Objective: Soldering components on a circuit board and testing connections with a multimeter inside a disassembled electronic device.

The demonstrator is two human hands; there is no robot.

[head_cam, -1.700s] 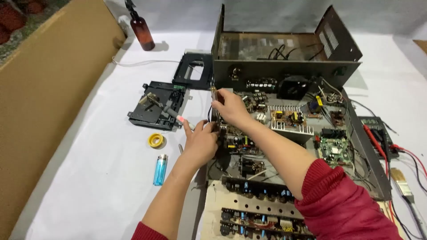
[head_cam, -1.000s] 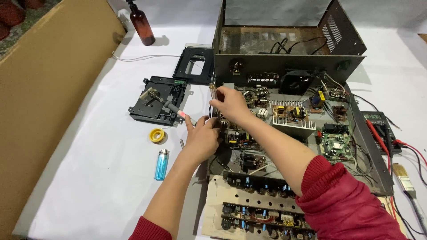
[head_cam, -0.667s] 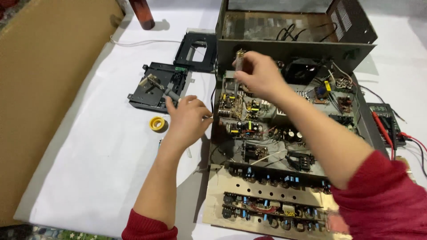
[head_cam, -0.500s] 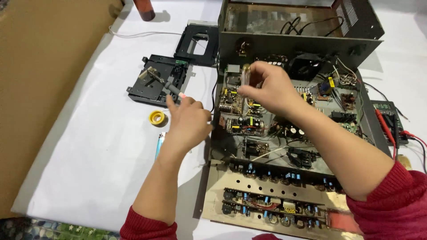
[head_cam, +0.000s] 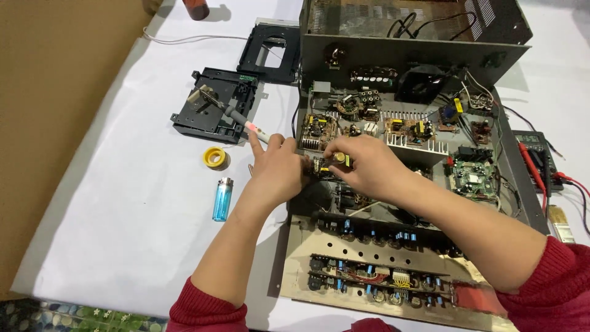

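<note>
The open metal chassis (head_cam: 319, 52) holds a crowd of circuit boards, capacitors and loose wires; its upright back box has a coil of black cable inside. Both hands sit over the boards at the chassis's left edge. The right hand (head_cam: 369, 166) pinches a small yellow part (head_cam: 340, 158) between narrow fingertips, right on a board. The left hand (head_cam: 276, 169) steadies that board, index finger pointing out; what it grips underneath is hidden, so I cannot tell. Left of the chassis lie a black drive unit (head_cam: 212, 114) with a soldering iron (head_cam: 236, 118) across it, a yellow solder roll (head_cam: 215, 157) and a blue lighter (head_cam: 222, 199). Right of the chassis, a multimeter (head_cam: 538, 157) is partly cut off. A brown bottle (head_cam: 195, 7) is cropped at top.
</note>
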